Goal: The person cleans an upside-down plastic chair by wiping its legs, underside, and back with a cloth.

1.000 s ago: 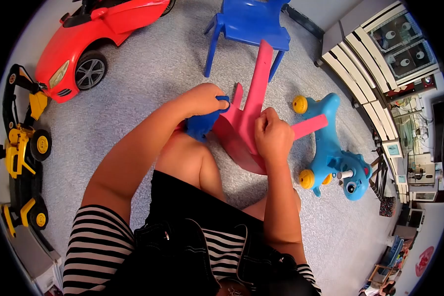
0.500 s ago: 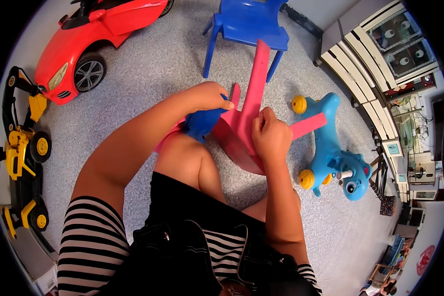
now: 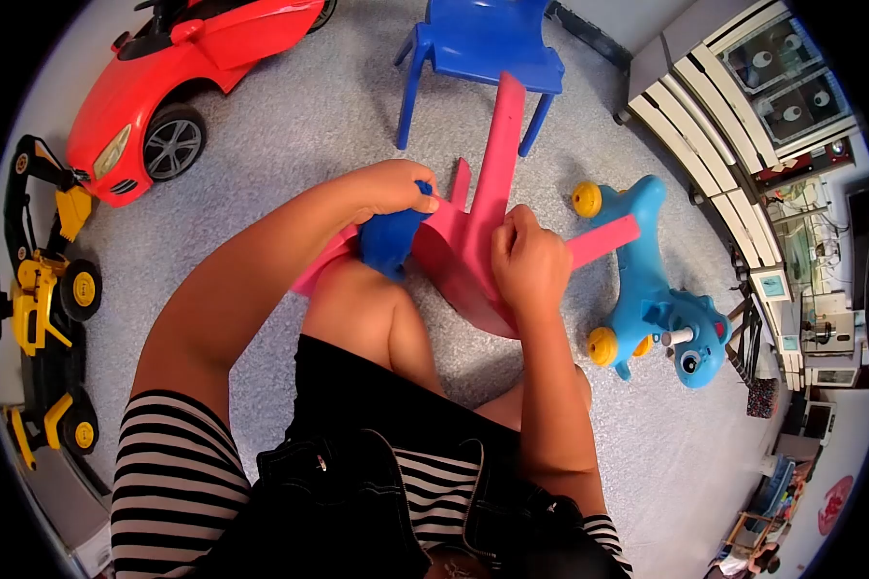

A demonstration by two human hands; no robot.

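Note:
My left hand (image 3: 403, 189) is closed on a blue cloth (image 3: 389, 241), which lies against the pink plastic piece just above my bent knee. That pink piece (image 3: 492, 193) is a small chair or stool shape tipped over, its legs pointing up and to the right. My right hand (image 3: 531, 259) is a fist wrapped around part of the pink piece near its middle. The lower side of the pink piece is partly hidden behind my right hand and my knee.
A blue chair (image 3: 483, 50) stands ahead. To the right is a blue ride-on toy (image 3: 647, 280) with yellow wheels, and beyond it white drawers (image 3: 700, 154). A red toy car (image 3: 154, 106) and a yellow toy digger (image 3: 41, 299) are on the left.
My left hand has shifted slightly left along the pink piece with the blue cloth. My left forearm has swung a little outward, while my right hand keeps its grip.

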